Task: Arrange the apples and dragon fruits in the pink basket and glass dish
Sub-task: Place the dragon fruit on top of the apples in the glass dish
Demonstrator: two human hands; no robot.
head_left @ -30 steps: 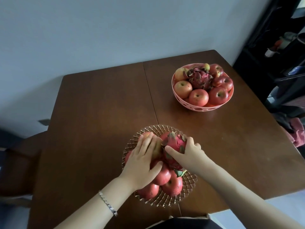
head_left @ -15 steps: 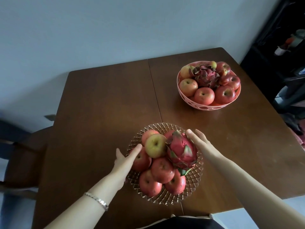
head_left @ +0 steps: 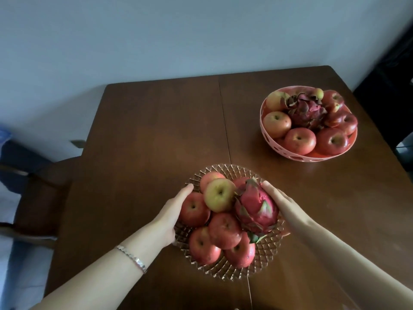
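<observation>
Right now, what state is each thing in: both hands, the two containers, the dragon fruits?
left hand: open, flat against the apples at the dish's left side
right hand: open, resting against the dragon fruit
glass dish: on the table, heaped with apples
dish dragon fruit: lying on the apple pile, right side
pink basket: upright, full, untouched
basket dragon fruit: resting among apples

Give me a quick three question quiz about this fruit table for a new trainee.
1. True or false: the glass dish holds a dragon fruit.
2. Which container stands farther from the person? A. pink basket B. glass dish
3. Fill in: the left hand rests against a red ____.

Key: 1 true; 2 A; 3 apple
</observation>
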